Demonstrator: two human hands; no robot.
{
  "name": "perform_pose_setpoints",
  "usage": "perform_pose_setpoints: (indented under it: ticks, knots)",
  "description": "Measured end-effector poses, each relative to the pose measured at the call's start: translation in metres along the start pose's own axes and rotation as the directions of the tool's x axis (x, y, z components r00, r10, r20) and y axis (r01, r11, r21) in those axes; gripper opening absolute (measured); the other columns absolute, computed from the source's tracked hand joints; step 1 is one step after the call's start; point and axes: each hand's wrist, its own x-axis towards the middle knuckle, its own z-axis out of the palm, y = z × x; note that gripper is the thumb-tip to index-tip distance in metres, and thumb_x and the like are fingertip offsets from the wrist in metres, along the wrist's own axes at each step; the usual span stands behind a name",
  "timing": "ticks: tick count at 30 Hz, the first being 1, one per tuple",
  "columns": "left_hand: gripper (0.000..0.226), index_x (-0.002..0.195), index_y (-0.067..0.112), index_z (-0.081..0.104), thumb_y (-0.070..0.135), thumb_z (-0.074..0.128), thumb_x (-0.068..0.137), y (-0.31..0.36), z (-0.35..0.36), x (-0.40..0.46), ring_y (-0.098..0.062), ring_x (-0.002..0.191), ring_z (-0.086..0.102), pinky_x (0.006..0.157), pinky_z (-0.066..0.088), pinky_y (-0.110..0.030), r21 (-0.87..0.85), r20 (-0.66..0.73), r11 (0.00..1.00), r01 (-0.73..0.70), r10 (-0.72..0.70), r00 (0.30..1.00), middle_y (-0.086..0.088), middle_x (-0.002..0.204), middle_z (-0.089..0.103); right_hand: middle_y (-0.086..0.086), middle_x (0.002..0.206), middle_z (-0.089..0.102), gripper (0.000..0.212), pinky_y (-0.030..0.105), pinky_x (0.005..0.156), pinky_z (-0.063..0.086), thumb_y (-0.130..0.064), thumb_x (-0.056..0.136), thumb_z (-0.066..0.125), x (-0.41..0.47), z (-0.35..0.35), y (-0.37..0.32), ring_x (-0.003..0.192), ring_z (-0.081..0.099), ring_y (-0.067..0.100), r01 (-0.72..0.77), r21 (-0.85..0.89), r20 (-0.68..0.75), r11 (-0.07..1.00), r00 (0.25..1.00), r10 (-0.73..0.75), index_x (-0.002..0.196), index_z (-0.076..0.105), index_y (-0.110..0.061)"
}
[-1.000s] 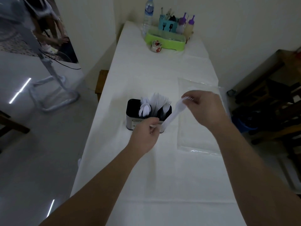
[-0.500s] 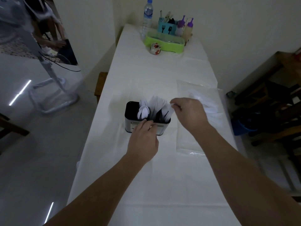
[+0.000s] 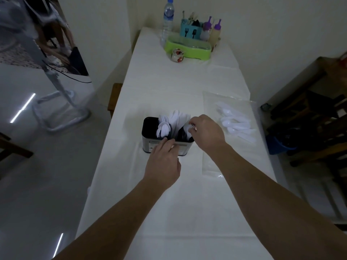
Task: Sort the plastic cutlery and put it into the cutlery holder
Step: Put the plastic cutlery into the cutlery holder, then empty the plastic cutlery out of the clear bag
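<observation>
Both hands reach forward over the white worktop (image 3: 174, 212) with bare forearms extended from the bottom of the view. The left hand (image 3: 163, 164) lies palm down, its fingers stretched forward and relaxed, the fingertips touching the near rim and front wall of the cutlery holder (image 3: 148, 134); it grasps nothing. The right hand (image 3: 206, 132) hovers over the holder's right end, wrist bent and knuckles up, thumb and forefinger pinching the head of a white plastic fork (image 3: 190, 127) that stands in the right compartment.

The cutlery holder is a dark-lined metal box with a label on its front, standing near the middle of the worktop. White spoons (image 3: 163, 126) fill a compartment left of centre, and further white cutlery (image 3: 178, 117) stands upright in the middle; the leftmost compartment looks dark.

To the right of the holder, a clear plastic bag (image 3: 210, 166) lies flat, with loose white plastic cutlery (image 3: 236, 122) piled on its far part.

At the far end stand a water bottle (image 3: 168, 17), a green tray (image 3: 187, 46), a teal utensil caddy (image 3: 189, 30) and 2 purple-capped squeeze bottles (image 3: 212, 30).
</observation>
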Motion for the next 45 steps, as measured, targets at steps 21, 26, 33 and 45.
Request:
perform_pose_setpoints:
  ticks: [21,26,33,45]
  knots:
    - [0.024,0.099,0.007,0.069,0.007,0.062,0.075,0.024,-0.010,-0.006,-0.029,0.094,0.058,0.082,0.053,-0.040,-0.062,-0.142,0.997,-0.034,0.025,0.990,-0.009,0.099,0.063,0.005,0.111,0.063,0.028,0.032,0.087,0.050,-0.022,0.092,0.063,-0.047,-0.031,0.047,0.095,0.065,0.020,-0.045,0.158,-0.079,0.986,0.995,0.058,0.119,0.063,-0.014]
    - [0.028,0.118,0.018,0.067,0.022,0.057,0.092,0.057,-0.006,-0.012,-0.020,0.097,0.061,0.082,0.049,-0.030,-0.234,0.092,0.963,0.132,-0.114,0.989,-0.001,0.105,0.066,0.000,0.102,0.068,0.022,0.027,0.086,0.049,-0.027,0.092,0.062,-0.089,-0.040,0.094,0.092,0.063,0.016,-0.184,0.105,0.016,0.977,0.983,0.184,0.112,0.068,-0.019]
    - [0.042,0.056,0.012,0.056,0.032,0.058,0.093,0.106,0.036,0.009,-0.028,0.061,0.059,0.058,0.038,-0.025,-0.346,0.481,0.728,0.592,-0.404,0.778,-0.012,0.058,0.050,-0.002,0.104,0.068,0.021,0.023,0.081,0.044,-0.030,0.091,0.063,-0.117,-0.043,0.172,0.093,0.061,0.015,-0.335,0.117,0.119,0.935,0.939,0.322,0.110,0.067,-0.022]
    - [0.027,0.095,0.000,0.054,0.023,0.068,0.090,0.180,0.125,0.040,-0.021,0.039,0.046,0.054,0.045,-0.031,-0.427,0.814,-0.267,0.864,-0.529,0.239,-0.011,0.058,0.045,0.001,0.114,0.065,0.035,0.028,0.090,0.046,-0.037,0.088,0.063,-0.111,-0.003,0.268,0.106,0.060,0.019,-0.185,0.062,0.361,0.981,0.920,0.151,0.120,0.063,-0.023]
